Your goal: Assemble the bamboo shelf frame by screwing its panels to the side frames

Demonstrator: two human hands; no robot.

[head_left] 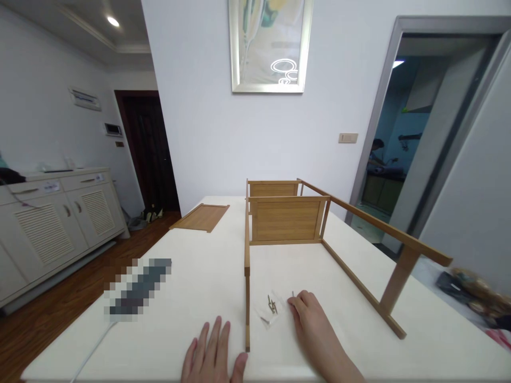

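My left hand (211, 354) lies flat on the white table with its fingers spread, the thumb by the near end of a wooden rail. That rail belongs to a brown wooden shelf frame (287, 243) lying on its side, with two slatless panels set across its far part. My right hand (315, 332) is closed in a pinch inside the frame, and the tip of a small metal screw (293, 293) pokes out above the fingers. Left of it, several screws (272, 305) lie on a small clear plastic bag (263, 318).
A loose wooden panel (202, 218) lies flat at the table's far left. A pixelated dark object (139, 290) with a white cable (93, 348) rests nearer. Past the right edge are piled items (471, 292). A person (377, 151) is beyond the doorway.
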